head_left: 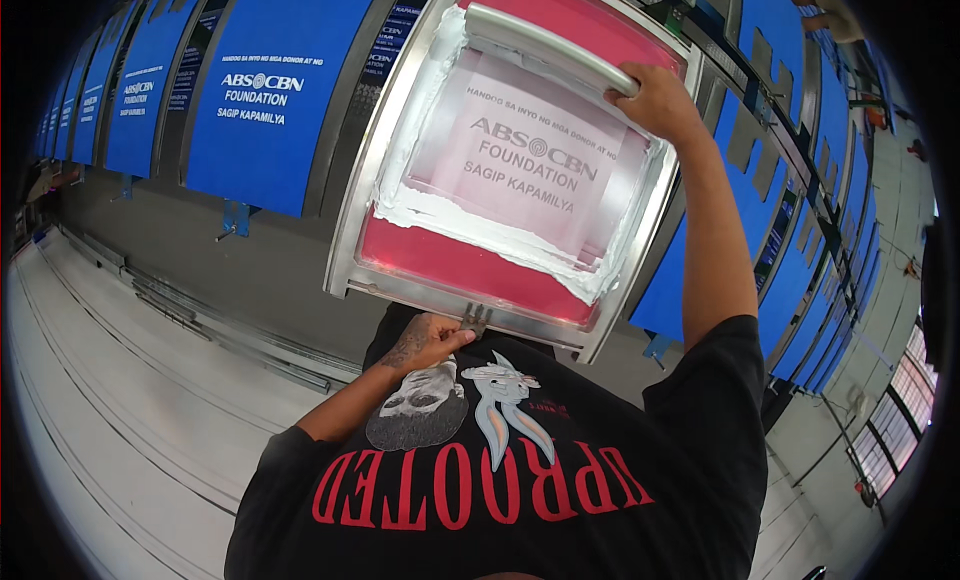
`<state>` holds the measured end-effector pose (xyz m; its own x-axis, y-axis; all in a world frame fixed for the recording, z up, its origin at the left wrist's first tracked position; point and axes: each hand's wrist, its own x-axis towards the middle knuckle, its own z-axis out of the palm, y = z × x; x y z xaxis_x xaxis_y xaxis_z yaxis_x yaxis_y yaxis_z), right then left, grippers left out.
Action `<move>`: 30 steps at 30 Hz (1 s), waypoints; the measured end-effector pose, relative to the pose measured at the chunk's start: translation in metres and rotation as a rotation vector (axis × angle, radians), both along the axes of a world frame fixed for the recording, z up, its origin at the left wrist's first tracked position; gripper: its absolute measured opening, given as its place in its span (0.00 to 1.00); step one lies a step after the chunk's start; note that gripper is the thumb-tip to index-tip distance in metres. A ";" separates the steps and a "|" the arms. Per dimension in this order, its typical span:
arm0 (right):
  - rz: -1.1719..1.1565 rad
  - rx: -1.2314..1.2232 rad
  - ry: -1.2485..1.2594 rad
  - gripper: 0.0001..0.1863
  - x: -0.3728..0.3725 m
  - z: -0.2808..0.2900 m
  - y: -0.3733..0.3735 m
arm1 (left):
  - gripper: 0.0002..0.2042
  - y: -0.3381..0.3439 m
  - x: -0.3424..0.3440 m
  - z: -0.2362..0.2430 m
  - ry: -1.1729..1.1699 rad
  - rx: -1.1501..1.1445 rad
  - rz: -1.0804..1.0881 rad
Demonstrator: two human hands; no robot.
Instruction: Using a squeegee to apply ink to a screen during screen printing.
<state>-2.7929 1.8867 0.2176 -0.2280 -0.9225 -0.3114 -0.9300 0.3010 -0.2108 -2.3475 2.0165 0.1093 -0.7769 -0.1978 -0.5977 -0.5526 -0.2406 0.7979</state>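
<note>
Clasping the squeegee [550,44] by its right end, the right hand [650,102] holds it across the far part of the screen [440,258]; the left hand [428,340] grips the front handle [477,316]. Left-side blue sheets [285,40] are printed; whether any beneath is, I cannot tell.

Barred window [899,418] far right; pale floor [150,430] left.

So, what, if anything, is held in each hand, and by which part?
The right hand holds the squeegee by its right end. The left hand touches the metal bracket; its grip is unclear.
</note>
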 end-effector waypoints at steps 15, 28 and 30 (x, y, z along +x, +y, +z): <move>-0.044 -0.122 0.045 0.15 0.195 -0.005 0.181 | 0.22 0.018 -0.010 -0.021 0.078 -0.366 0.121; -1.018 -0.141 -1.142 0.23 0.032 -0.039 0.217 | 0.23 -0.108 0.035 -0.054 -0.280 -1.423 0.770; -1.020 -0.143 -1.160 0.24 0.025 -0.057 0.224 | 0.24 -0.117 0.035 -0.056 -0.340 -1.046 0.770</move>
